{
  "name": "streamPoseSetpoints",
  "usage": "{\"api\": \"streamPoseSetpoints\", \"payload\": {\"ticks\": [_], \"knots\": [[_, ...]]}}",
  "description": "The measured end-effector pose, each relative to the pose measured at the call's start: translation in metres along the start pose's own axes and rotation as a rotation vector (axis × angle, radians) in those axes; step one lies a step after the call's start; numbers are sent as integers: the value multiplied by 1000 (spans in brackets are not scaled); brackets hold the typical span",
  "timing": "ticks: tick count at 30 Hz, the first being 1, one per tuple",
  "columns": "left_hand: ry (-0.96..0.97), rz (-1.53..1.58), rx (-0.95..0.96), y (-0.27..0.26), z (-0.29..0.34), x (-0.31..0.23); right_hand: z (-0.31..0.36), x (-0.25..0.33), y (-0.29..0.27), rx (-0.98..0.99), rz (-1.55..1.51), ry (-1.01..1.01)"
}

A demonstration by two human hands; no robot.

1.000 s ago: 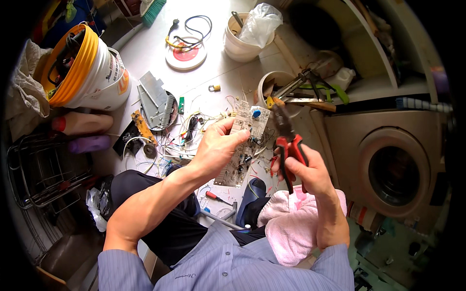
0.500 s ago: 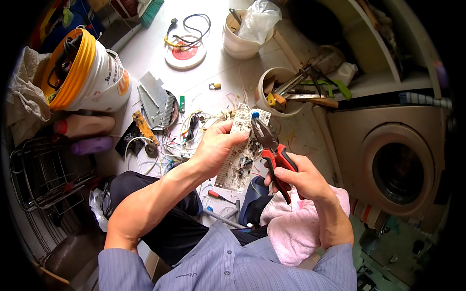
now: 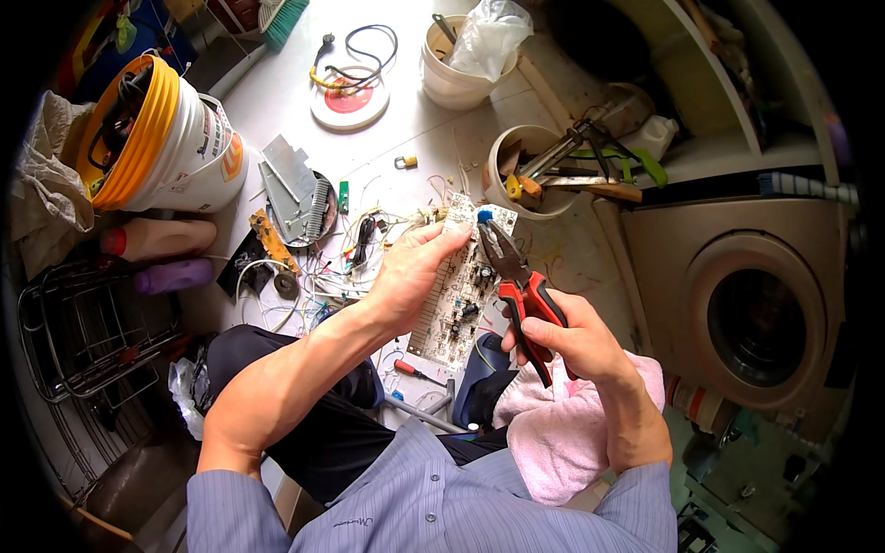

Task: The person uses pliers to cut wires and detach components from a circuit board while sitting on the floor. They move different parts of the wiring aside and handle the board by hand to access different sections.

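Observation:
My left hand [image 3: 412,272] grips a long pale circuit board [image 3: 449,327] by its left edge, thumb across its face. Small dark components dot the board, and a blue round component [image 3: 484,216] stands near its far end. My right hand [image 3: 572,339] is closed around the red and black handles of a pair of pliers [image 3: 523,290]. The jaws lie at the blue component; whether they pinch it I cannot tell. Below the board, a red-handled screwdriver [image 3: 412,370] lies on the floor between my feet.
Loose wires [image 3: 336,276] and metal plates [image 3: 293,189] litter the floor at left. A tool bucket [image 3: 502,189] stands beyond the board, a white bucket [image 3: 452,85] farther back. A yellow-rimmed bucket [image 3: 189,152] is far left, a washing machine [image 3: 664,249] right. A pink towel [image 3: 562,438] drapes my right leg.
My left thumb has shifted slightly up and away along the board. The pliers stay by the blue component, their jaws tilted a little differently.

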State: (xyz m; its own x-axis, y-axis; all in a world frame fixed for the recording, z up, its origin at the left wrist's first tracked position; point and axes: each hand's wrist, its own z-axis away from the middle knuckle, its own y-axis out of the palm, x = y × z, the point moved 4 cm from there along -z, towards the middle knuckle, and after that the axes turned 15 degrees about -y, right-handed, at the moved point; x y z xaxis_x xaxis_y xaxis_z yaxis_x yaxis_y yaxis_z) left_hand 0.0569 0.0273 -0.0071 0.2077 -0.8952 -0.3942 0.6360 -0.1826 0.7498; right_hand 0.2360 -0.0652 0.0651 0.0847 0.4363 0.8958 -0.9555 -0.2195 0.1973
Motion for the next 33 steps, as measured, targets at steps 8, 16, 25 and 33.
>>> {"api": "streamPoseSetpoints", "payload": {"ticks": [8, 16, 25, 33], "knots": [[16, 35, -83, 3, 1, -1, 0, 4, 2, 4, 4, -7], [-8, 111, -38, 0, 2, -4, -1, 8, -3, -8, 9, -18], [4, 59, -6, -7, 3, -2, 0, 10, -16, -74, 23, -81], [-72, 100, 5, -4, 3, 0, 0, 13, -10, -60, -38, -33]]}}
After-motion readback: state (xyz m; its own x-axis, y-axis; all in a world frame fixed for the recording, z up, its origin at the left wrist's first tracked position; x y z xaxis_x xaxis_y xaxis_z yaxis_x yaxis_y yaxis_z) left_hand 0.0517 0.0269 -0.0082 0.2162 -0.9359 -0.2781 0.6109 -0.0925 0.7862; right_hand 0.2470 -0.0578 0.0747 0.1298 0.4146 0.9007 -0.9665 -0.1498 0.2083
